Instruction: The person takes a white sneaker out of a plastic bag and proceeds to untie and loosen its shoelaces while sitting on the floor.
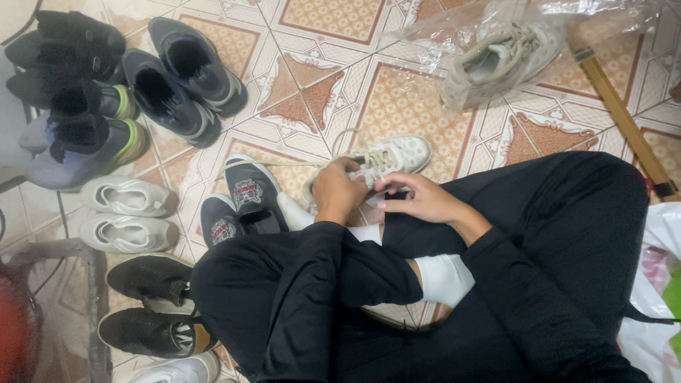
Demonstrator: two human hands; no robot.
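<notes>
Head camera looks down on a person sitting on a tiled floor [397,106] in black clothes and white socks. A white sneaker [386,159] lies on the floor just beyond the knees; its long axis runs from lower left to upper right in the picture, toe pointing upper right, away from the person. The left hand [337,191] sits over the sneaker's heel end, its grip pressed together around a cream lace [284,162] that stretches away to the left of the sneaker. The right hand [418,198] rests just right of the left one, against the near side of the sneaker; its fingers lie flat and close together, and I cannot tell whether they pinch anything. Left of the sneaker stands a pair of dark slip-ons [241,202]. Beyond the sneaker, a grey sneaker [496,60] lies in a clear plastic bag [440,32].
</notes>
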